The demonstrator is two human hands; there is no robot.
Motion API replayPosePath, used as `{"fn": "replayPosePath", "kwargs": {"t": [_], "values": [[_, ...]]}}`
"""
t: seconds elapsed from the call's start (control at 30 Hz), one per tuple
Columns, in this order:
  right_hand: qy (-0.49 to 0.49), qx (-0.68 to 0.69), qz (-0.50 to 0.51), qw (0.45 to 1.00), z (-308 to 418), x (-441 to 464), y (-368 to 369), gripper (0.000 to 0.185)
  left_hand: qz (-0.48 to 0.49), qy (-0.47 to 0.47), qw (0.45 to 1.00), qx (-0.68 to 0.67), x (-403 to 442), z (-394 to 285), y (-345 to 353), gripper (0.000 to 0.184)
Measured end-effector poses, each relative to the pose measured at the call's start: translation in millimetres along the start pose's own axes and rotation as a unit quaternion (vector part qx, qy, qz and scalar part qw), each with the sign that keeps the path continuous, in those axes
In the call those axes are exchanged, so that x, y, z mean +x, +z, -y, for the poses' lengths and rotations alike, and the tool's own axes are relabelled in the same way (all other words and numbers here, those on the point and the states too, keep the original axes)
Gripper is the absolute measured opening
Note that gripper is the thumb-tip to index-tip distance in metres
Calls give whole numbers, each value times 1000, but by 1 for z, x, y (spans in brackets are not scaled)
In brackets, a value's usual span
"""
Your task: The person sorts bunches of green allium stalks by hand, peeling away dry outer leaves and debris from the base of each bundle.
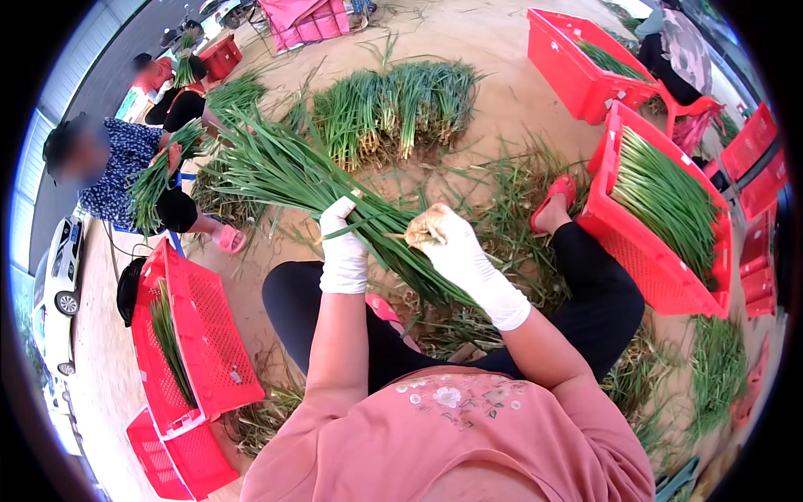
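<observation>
A large bunch of long green stalks lies slantwise across my lap, its leafy ends fanned to the upper left. My left hand, in a white glove, is wrapped round the middle of the bunch. To its right, my right hand, in a white glove with soiled fingertips, is pinched on a thin pale strand in front of the bunch. Loose stalks and trimmings cover the ground around my feet.
Bundles of stalks stand ahead. Red crates holding stalks are at the right, upper right and lower left. A co-worker sits at the left with stalks in hand. Others sit farther back.
</observation>
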State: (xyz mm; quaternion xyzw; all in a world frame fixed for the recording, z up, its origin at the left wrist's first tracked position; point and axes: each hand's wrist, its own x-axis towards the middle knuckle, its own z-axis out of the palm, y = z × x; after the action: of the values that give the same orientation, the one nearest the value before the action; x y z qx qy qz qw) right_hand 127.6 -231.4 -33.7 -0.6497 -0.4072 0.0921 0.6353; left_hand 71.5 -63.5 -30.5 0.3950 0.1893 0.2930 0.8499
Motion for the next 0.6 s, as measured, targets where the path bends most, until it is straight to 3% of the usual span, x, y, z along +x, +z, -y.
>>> {"fn": "replayPosePath", "kwargs": {"t": [0.03, 0.07, 0.13, 0.17, 0.27, 0.33, 0.47, 0.53, 0.6], "values": [[1, -37, 2, 999, 12, 4, -10, 14, -7, -8, 1000, 7, 1, 1, -2, 17], [42, 52, -10, 998, 19, 8, -10, 9, -7, -8, 1000, 6, 0, 2, 0, 17], [214, 199, 64, 954, 48, 19, -27, 15, 27, 10, 999, 24, -5, 2, 8, 11], [218, 161, 101, 957, 56, 24, -36, 17, 8, 1, 1000, 31, -7, 0, 12, 11], [178, 453, 25, 873, 81, 30, -61, 14, 12, 8, 999, 41, 2, 5, 3, 12], [82, 484, -23, 871, 107, 24, -95, 14, 17, 15, 1000, 13, 16, 2, -9, 11], [-94, 466, -96, 874, 124, -13, -170, 15, -86, 65, 994, -4, 30, -33, -6, 10], [-109, 477, -22, 872, 89, -46, -202, 19, -105, 94, 987, -73, 52, -48, -13, 10], [42, 483, -129, 865, 23, -91, -206, 18, -98, 79, 988, -88, 67, -68, -25, 11]]}}
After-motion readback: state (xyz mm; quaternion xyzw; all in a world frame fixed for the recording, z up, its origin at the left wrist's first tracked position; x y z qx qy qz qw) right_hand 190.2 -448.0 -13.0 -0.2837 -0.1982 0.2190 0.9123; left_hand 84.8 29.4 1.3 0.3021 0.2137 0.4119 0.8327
